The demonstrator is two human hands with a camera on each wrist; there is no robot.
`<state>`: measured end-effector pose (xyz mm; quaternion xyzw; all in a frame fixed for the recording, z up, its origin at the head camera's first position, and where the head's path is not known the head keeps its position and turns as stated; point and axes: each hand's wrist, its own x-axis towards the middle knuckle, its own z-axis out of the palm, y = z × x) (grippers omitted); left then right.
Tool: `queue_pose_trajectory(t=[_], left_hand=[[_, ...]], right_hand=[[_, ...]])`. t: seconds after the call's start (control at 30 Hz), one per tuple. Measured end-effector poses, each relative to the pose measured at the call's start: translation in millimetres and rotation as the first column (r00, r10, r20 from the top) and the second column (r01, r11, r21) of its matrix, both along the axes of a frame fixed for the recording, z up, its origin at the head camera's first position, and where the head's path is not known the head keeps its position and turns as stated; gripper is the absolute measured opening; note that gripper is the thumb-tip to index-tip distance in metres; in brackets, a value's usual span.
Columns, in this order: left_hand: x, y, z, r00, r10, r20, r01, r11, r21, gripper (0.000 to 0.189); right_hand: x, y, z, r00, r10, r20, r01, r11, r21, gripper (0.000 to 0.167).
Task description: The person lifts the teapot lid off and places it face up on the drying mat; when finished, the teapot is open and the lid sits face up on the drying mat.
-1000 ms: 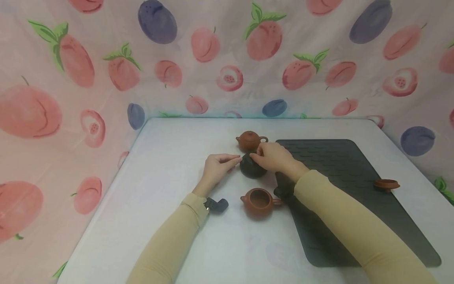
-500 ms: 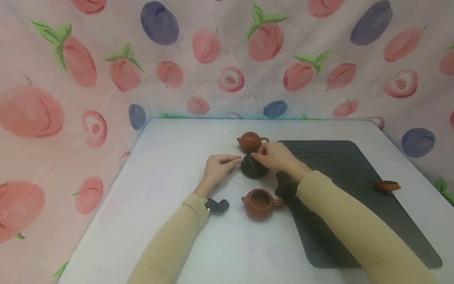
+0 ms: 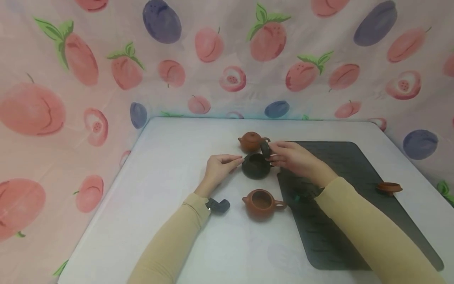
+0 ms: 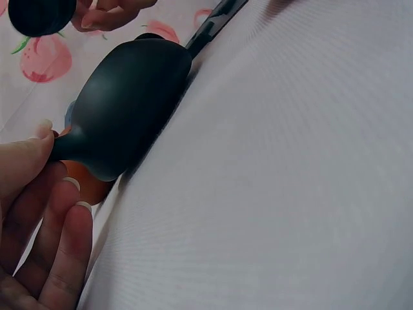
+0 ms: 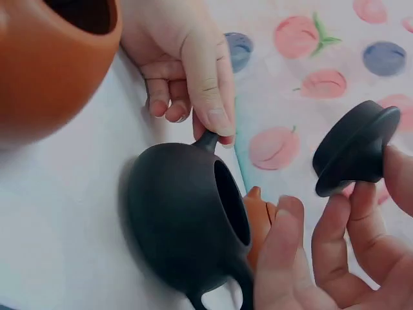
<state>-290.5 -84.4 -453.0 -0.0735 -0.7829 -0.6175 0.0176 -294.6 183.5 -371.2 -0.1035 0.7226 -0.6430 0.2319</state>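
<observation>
Two tan sleeves (image 3: 372, 228) reach in from the near edge over a white desk (image 3: 170, 146), whose pale top shows a fine woven texture in the left wrist view. On the near right of it lies a dark mat (image 3: 326, 240) with rounded corners and a pattern of short ridges, partly covered by the right sleeve. Left of the mat and just beside its edge stands a brown teapot (image 3: 260, 209), upright and uncovered, its spout to the left and its handle to the right. A brown lid (image 3: 389, 187) rests at the mat's right border.

A little farther off, near the middle of the desk, a black teapot (image 3: 256, 171) sits upright with its mouth uncovered. The left hand (image 3: 217, 169) pinches its spout between thumb and fingertip, the other fingers loosely bent. The right hand (image 3: 297, 159) grips the black lid (image 3: 265, 150) between thumb and fingers, holding it tilted on edge above the teapot's far right side.

Close behind stands a smaller-looking brown teapot (image 3: 251, 142) with its lid on. Beyond the desk's straight far edge hangs a pale pink cloth (image 3: 319, 35) printed with peaches, blue plums and green leaves; it runs along the back and both sides.
</observation>
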Motion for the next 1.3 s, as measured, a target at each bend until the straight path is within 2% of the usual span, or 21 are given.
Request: queue_pose_trajectory(t=[0.1,0.2,0.27,0.4,0.5,0.57,0.67,0.7,0.8,0.87,0.9,0.97,1.03,1.07,1.1,1.13,1.17,1.2,1.23,1.27,1.3], left_hand=[[0.3,0.2,0.8,1.000,0.004,-0.002,-0.004,1.000,-0.005,0.017],[0.9,0.4,1.4,1.000,0.003,0.001,-0.003,1.000,-0.007,0.017],[1.1,0.3,1.6,1.000,0.002,0.002,-0.001,1.000,-0.010,0.017],[1.7,0.2,1.9,1.000,0.004,0.005,-0.004,1.000,-0.012,0.017],[2.6,-0.2,2.5,1.000,0.007,0.000,-0.007,1.000,-0.008,0.017],[3.0,-0.6,2.6,1.000,0.009,-0.009,-0.010,1.000,-0.008,0.016],[2.9,-0.7,1.9,1.000,0.011,-0.019,-0.011,1.000,-0.008,0.016],[2.8,-0.8,1.5,1.000,0.012,-0.020,-0.012,1.000,-0.009,0.015],[2.6,-0.5,0.9,1.000,0.009,-0.020,-0.009,1.000,-0.010,0.016],[2.6,-0.1,0.8,1.000,0.006,-0.018,-0.006,1.000,-0.010,0.016],[2.7,0.1,1.0,1.000,0.004,-0.018,-0.004,1.000,-0.011,0.016],[2.9,0.5,1.4,1.000,0.002,-0.016,-0.002,1.000,-0.011,0.016],[2.8,0.9,1.5,1.000,0.002,-0.014,-0.002,1.000,-0.009,0.016],[2.6,1.0,1.3,1.000,0.002,-0.015,-0.003,1.000,-0.008,0.015],[2.5,1.0,1.2,1.000,0.003,-0.015,-0.003,1.000,-0.010,0.015],[2.4,1.1,1.2,1.000,0.003,-0.014,-0.003,1.000,-0.010,0.015],[2.2,1.1,1.0,1.000,0.003,-0.013,-0.004,1.000,-0.009,0.015],[2.1,1.1,1.0,1.000,0.004,-0.013,-0.005,1.000,-0.010,0.015],[2.1,1.0,1.0,1.000,0.005,-0.013,-0.006,1.000,-0.012,0.015],[1.9,0.8,0.9,1.000,0.006,-0.014,-0.006,1.000,-0.014,0.015],[2.0,0.6,0.9,1.000,0.007,-0.014,-0.007,1.000,-0.015,0.015]], right_hand=[[5.9,13.5,-3.6,0.997,-0.012,0.077,0.025,0.986,-0.166,0.050],[10.3,30.9,-9.2,0.988,-0.007,0.152,0.058,0.942,-0.330,0.034],[13.3,43.7,-13.6,0.982,0.019,0.190,0.067,0.899,-0.434,0.030],[19.7,70.0,-23.3,0.966,0.150,0.208,0.009,0.790,-0.613,0.042],[24.5,87.2,-30.2,0.949,0.249,0.195,-0.044,0.716,-0.697,0.048],[27.3,96.4,-33.7,0.936,0.295,0.195,-0.063,0.682,-0.728,0.050],[30.9,108.4,-38.3,0.920,0.337,0.203,-0.074,0.655,-0.752,0.050],[32.4,112.2,-39.4,0.919,0.341,0.199,-0.080,0.654,-0.752,0.051],[39.3,123.5,-41.5,0.926,0.337,0.170,-0.113,0.678,-0.726,0.051],[46.8,131.4,-41.3,0.944,0.301,0.134,-0.136,0.726,-0.674,0.049],[51.1,135.3,-40.8,0.956,0.270,0.111,-0.141,0.759,-0.636,0.047],[61.2,141.8,-38.0,0.983,0.171,0.061,-0.115,0.846,-0.521,0.041],[71.6,146.8,-34.2,1.000,0.022,0.004,-0.019,0.926,-0.377,0.033],[76.8,148.8,-31.8,0.997,-0.065,-0.048,0.050,0.965,-0.256,0.030],[82.0,150.6,-28.7,0.983,-0.147,-0.107,0.136,0.985,-0.104,0.030],[86.5,152.1,-26.1,0.962,-0.212,-0.174,0.224,0.973,0.048,0.036],[90.3,153.7,-24.3,0.934,-0.254,-0.252,0.306,0.932,0.195,0.044],[93.5,155.1,-23.3,0.906,-0.276,-0.321,0.379,0.866,0.327,0.054],[96.2,156.9,-22.9,0.883,-0.273,-0.382,0.435,0.782,0.447,0.065],[98.4,158.9,-23.0,0.861,-0.249,-0.443,0.477,0.697,0.536,0.074],[100.0,160.6,-24.2,0.841,-0.233,-0.488,0.512,0.635,0.579,0.080]])
